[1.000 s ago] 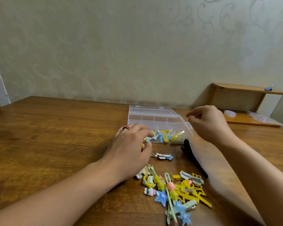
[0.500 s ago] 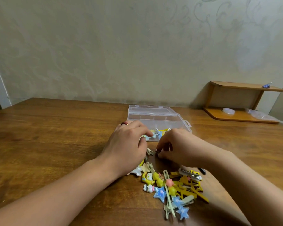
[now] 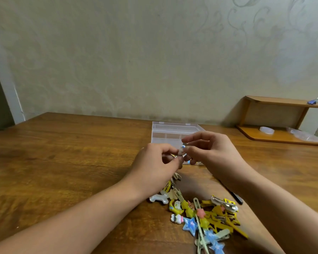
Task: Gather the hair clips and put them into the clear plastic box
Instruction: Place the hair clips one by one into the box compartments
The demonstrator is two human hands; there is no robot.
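A clear plastic box (image 3: 170, 133) with its lid open lies on the wooden table, partly hidden behind my hands. Both hands are raised just in front of it and pinch one small white and blue hair clip (image 3: 182, 150) between them: my left hand (image 3: 154, 170) holds its lower end, my right hand (image 3: 212, 153) its upper end. A pile of hair clips (image 3: 204, 216), yellow, blue stars, white and pale green, lies on the table close to me, under my right forearm.
A black clip or comb (image 3: 236, 197) lies on the table under my right forearm. A low wooden shelf (image 3: 281, 136) with a plastic bag and a small blue item stands at the back right against the wall. The table (image 3: 62, 162) stretches left.
My right hand went from above the box down to a clip on the table, then rose with it. Both hands now hold that clip up in front of the box.
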